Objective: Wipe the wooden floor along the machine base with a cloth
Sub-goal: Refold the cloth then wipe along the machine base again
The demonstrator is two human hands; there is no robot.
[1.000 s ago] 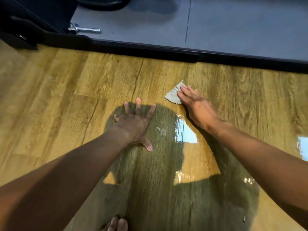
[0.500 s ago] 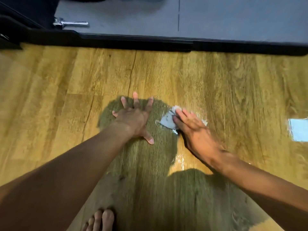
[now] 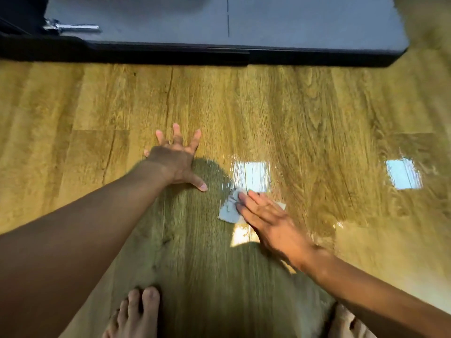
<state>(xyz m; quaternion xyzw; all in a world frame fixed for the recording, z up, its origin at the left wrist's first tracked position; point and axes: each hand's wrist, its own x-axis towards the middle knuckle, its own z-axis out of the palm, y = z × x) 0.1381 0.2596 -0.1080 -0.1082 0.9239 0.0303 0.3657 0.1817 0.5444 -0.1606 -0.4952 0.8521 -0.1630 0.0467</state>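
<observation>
Head view: right hand (image 3: 268, 223) lies flat, fingers straight and close together, pressing down on the cloth (image 3: 228, 212); nothing is curled round it, so this is a press and not a grasp. The cloth is small, pale grey-white and crumpled. Most of it shows to the left of the fingertips, and one corner pokes out on the hand's far side. It lies flat on the wooden floor (image 3: 317, 113), well apart from the machine base (image 3: 170, 54), at the near edge of a bright window reflection (image 3: 253, 172).

Left hand (image 3: 175, 162): released, fingers spread wide, palm on the floor, just left of the cloth and not touching it.

Floor: yellow-brown planks, glossy, with a second reflection (image 3: 404, 174) at right. The base is a black edge under a grey deck, and a chrome pin (image 3: 70, 27) sits at its left end. Bare toes (image 3: 136, 311) show at the bottom edge.
</observation>
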